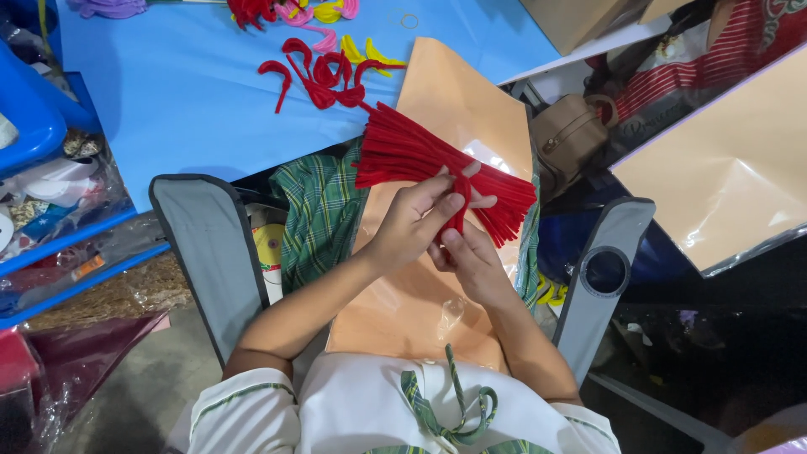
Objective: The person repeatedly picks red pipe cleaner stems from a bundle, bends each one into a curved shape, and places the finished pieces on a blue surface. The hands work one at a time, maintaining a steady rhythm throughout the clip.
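A thick bundle of red pipe cleaners [403,151] lies across a tan paper envelope [471,101] on my lap. My left hand [412,223] and my right hand [471,261] meet just below the bundle's middle. Together they pinch a single red pipe cleaner [458,214] that is bent into a loop between the fingers. Both hands rest against the bundle's lower edge.
Curled red pieces [324,76] and yellow and pink ones [336,17] lie on the blue table [168,92] ahead. Grey chair arms [210,244] flank me, the right one with a cup holder [605,271]. A brown bag [572,134] sits at right, blue shelves [50,168] at left.
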